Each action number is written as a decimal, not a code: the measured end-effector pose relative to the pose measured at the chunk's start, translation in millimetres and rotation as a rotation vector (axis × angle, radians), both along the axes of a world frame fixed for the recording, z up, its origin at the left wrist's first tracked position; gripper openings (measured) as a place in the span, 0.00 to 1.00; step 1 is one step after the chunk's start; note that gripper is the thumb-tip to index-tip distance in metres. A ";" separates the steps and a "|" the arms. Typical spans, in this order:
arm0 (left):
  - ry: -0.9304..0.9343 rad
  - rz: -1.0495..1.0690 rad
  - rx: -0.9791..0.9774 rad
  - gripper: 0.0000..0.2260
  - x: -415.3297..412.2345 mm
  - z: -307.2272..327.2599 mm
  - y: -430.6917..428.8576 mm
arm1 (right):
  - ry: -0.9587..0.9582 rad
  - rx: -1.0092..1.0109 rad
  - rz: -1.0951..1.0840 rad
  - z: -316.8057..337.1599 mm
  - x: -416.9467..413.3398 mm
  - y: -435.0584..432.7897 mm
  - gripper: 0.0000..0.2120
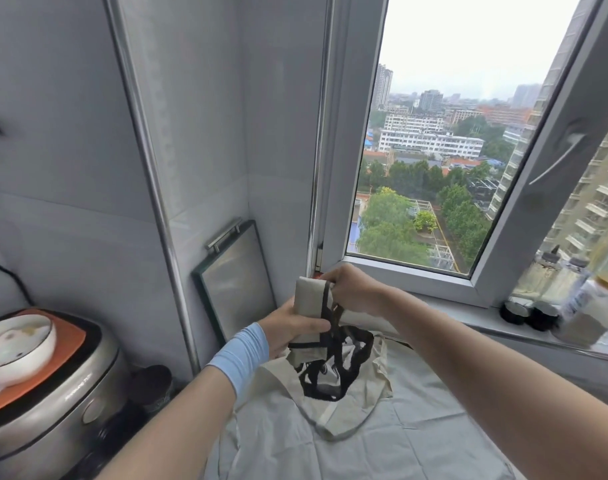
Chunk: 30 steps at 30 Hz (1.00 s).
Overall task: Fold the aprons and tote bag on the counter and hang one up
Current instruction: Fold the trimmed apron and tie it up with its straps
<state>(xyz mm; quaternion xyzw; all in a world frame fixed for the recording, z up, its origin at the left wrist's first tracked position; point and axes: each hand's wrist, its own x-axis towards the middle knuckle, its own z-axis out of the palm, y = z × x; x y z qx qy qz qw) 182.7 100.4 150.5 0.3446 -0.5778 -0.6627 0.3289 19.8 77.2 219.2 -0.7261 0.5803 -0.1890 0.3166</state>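
My left hand (292, 329) grips a folded cream apron bundle (307, 308) held upright above the counter. My right hand (352, 289) pinches the bundle's dark strap (326, 306) at its top edge. More dark straps (344, 355) hang down from the bundle in loops. Below them lies a cream tote bag (361, 400) with a black print, flat on a pale grey-green cloth (434, 431) spread over the counter.
A steel rice cooker (53, 393) with an orange mat and a white bowl (17, 344) stands at the left. A steel-handled board (236, 282) leans in the corner. Jars and bottles (551, 292) line the windowsill at the right, beside the open window (434, 168).
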 end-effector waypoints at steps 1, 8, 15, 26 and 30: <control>0.020 -0.010 0.006 0.23 -0.4 1.5 -2.6 | -0.050 0.045 -0.007 3.2 1.5 -3.3 0.13; -0.121 0.054 -0.060 0.23 5.4 15.5 -30.6 | -0.367 0.465 0.118 14.3 -10.9 -22.8 0.14; -0.344 0.227 -0.173 0.28 12.1 20.1 -64.6 | -0.176 0.373 0.052 20.3 2.4 -35.8 0.24; -0.440 0.201 -0.136 0.24 19.9 35.5 -66.9 | -0.331 0.161 -0.114 20.7 3.2 -44.2 0.20; -0.437 0.160 -0.245 0.25 16.8 47.7 -67.1 | -0.397 0.170 -0.129 26.9 2.5 -41.0 0.21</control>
